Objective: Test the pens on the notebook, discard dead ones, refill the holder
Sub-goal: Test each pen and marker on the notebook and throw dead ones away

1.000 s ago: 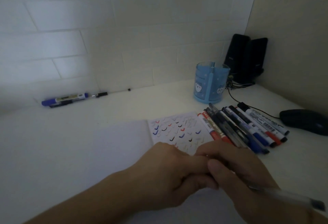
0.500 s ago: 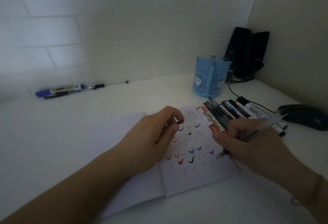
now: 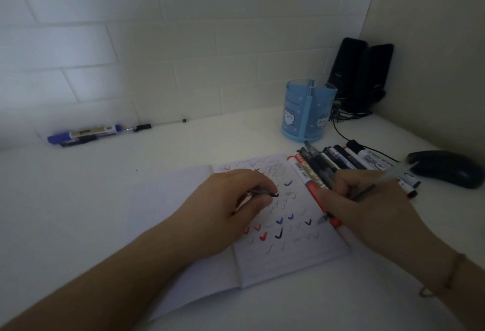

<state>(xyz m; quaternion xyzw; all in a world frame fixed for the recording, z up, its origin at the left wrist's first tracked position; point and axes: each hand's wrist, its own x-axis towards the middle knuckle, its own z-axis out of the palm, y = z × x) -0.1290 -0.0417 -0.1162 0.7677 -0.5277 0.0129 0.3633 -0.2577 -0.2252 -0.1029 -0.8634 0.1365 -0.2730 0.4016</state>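
Right hand (image 3: 367,207) grip closed on pen (image 3: 367,189), tip just below it over notebook (image 3: 288,257). Left hand (image 3: 231,204) pinches cap (image 3: 262,192). Pen probably light, stiff, slick; hold low on barrel.

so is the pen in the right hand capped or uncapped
Uncapped: the pen in the right hand shows a bare tip over the notebook, and the left hand pinches what looks like its cap.

Pen row (image 3: 341,162) partly behind right hand (image 3: 367,207); labels unreadable.
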